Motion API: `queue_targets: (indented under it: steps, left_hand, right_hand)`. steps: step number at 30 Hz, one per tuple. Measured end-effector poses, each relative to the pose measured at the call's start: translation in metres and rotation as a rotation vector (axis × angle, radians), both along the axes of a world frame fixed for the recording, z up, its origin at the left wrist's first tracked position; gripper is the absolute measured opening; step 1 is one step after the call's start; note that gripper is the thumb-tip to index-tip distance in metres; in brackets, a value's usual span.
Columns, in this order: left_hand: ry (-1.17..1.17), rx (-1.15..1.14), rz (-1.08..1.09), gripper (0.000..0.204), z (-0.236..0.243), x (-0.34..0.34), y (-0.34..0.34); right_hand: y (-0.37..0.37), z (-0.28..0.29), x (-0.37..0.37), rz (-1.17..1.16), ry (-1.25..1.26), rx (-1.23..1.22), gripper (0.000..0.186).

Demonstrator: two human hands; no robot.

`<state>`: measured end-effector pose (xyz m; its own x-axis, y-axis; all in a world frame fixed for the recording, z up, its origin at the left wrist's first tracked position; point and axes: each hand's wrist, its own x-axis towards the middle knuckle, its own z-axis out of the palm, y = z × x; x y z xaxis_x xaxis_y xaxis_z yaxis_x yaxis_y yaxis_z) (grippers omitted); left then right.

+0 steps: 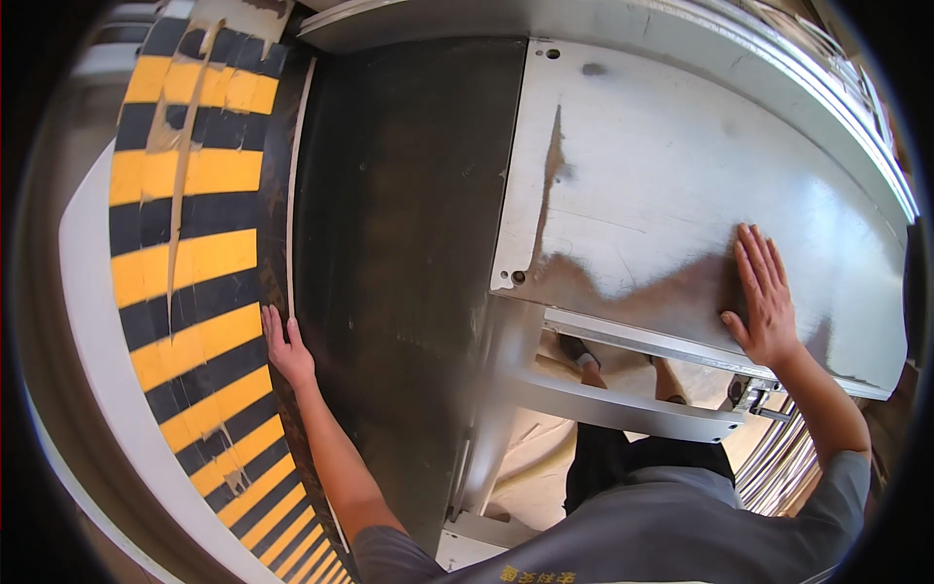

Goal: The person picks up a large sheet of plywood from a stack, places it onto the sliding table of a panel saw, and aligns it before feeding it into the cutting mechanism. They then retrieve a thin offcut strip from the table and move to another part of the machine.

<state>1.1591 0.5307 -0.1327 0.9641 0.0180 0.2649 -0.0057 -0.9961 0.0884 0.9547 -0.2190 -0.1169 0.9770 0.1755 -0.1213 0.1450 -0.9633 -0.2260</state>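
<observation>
From here I see a narrow pale strip left of centre, its long axis running top to bottom, the upper end leaning slightly right. I have the left hand at it, fingers together, thumb narrowly apart; whether they grip it I cannot tell. My right hand lies flat on the silvery table, thumb spread wide, holding nothing.

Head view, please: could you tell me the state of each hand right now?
Left hand: open, beside the yellow-and-black striped panel, holding nothing visible.
Right hand: open, palm down on the silver metal plate, holding nothing visible.
</observation>
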Motion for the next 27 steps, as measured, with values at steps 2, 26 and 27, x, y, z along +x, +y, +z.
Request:
queue_targets:
  steps: [2,26,27]
  left_hand:
    - [0.000,-0.002,-0.008,0.045,0.000,0.000,-0.004]
    - [-0.029,-0.131,0.161,0.064,0.030,-0.197,-0.193]
    - [-0.044,-0.205,0.128,0.064,0.032,-0.203,-0.199]
  right_hand:
    - [-0.002,0.004,0.001,0.020,-0.012,0.003,0.084]
    - [-0.004,-0.005,-0.025,0.038,-0.241,0.174,0.065]
    - [-0.009,-0.012,-0.026,0.046,-0.284,0.180,0.062]
